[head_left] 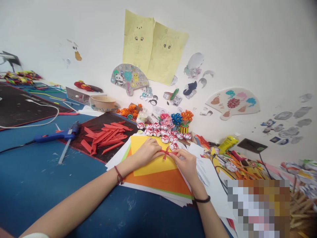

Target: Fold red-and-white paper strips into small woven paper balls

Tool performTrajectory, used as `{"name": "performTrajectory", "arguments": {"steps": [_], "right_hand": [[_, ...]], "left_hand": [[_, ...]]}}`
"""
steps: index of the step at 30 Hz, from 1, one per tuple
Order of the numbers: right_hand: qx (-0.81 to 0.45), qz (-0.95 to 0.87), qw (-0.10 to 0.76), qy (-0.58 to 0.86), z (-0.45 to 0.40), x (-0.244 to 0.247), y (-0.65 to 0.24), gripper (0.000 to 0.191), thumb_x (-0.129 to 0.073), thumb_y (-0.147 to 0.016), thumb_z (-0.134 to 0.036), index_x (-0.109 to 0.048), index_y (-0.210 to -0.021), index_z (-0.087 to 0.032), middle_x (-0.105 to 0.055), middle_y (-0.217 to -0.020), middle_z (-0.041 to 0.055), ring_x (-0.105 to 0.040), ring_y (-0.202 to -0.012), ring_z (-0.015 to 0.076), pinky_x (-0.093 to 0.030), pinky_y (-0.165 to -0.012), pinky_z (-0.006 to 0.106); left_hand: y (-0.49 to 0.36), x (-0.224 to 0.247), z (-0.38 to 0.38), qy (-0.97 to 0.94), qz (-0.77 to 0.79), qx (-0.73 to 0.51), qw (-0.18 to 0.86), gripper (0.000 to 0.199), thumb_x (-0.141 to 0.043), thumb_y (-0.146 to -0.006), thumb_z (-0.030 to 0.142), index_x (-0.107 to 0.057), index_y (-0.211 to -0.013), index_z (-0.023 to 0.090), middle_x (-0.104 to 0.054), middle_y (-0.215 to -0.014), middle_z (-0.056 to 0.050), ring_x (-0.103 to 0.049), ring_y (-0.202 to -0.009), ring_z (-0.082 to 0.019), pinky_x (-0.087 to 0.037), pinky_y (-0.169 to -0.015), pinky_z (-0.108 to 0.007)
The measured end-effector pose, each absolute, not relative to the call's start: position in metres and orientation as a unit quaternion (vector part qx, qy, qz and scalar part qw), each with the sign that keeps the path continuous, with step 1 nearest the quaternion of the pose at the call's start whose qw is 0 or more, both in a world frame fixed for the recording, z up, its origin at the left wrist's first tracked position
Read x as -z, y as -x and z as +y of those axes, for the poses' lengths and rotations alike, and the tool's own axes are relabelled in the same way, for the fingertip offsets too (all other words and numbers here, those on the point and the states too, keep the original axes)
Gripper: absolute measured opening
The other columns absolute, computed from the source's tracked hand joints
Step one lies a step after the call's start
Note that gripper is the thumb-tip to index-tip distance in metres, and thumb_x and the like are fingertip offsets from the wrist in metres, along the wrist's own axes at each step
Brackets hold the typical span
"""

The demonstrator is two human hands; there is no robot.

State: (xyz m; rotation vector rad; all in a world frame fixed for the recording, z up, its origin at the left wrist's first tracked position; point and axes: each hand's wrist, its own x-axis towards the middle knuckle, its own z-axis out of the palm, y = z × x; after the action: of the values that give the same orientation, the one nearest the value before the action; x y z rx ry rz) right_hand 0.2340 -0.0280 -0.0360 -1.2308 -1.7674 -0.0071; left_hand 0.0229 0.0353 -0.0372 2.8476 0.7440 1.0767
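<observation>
A small red folded paper piece (165,153) with narrow pointed arms is held up between my two hands, over a stack of coloured paper. My left hand (150,151) pinches its left end, fingers closed. At the other end, my right hand (185,162) grips it between thumb and forefinger. Beneath them lies a yellow sheet (143,165), with an orange sheet (158,181) and green and white sheets under it. Just beyond my hands sit several red-and-white paper balls (165,138).
Left of the stack, red folded strips (106,137) are heaped on a dark mat (119,119). A blue glue gun (58,135) lies farther left, its cord trailing off. Behind stand paper flowers (176,119) and a round bowl (103,103). A yellow bottle (228,143) and paper scraps crowd the right.
</observation>
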Motion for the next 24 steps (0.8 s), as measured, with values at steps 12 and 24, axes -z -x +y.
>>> {"name": "performTrajectory", "arguments": {"steps": [12,24], "right_hand": [[-0.170,-0.613,0.548,0.543,-0.031,0.030,-0.230,0.043,-0.079,-0.073,-0.037,-0.040,-0.059,-0.022,-0.072,-0.072,0.0026,-0.068,-0.074,0.0218,-0.050,-0.071,0.032],[-0.135,-0.708,0.444,0.532,-0.027,0.033,-0.232,0.013,-0.068,-0.082,-0.029,-0.076,-0.087,-0.021,-0.074,-0.087,0.0071,-0.066,-0.078,0.0233,-0.049,-0.077,0.036]], "left_hand": [[-0.027,0.039,0.035,-0.833,0.335,-0.421,0.126,0.042,-0.066,-0.081,0.054,-0.054,-0.070,0.016,-0.056,-0.071,0.000,-0.049,-0.068,-0.015,-0.030,-0.061,-0.024],[-0.024,0.030,0.033,-0.901,0.236,-0.357,0.073,0.041,-0.048,-0.098,0.040,-0.057,-0.066,0.015,-0.056,-0.066,-0.001,-0.048,-0.066,-0.014,-0.031,-0.064,-0.026]]}}
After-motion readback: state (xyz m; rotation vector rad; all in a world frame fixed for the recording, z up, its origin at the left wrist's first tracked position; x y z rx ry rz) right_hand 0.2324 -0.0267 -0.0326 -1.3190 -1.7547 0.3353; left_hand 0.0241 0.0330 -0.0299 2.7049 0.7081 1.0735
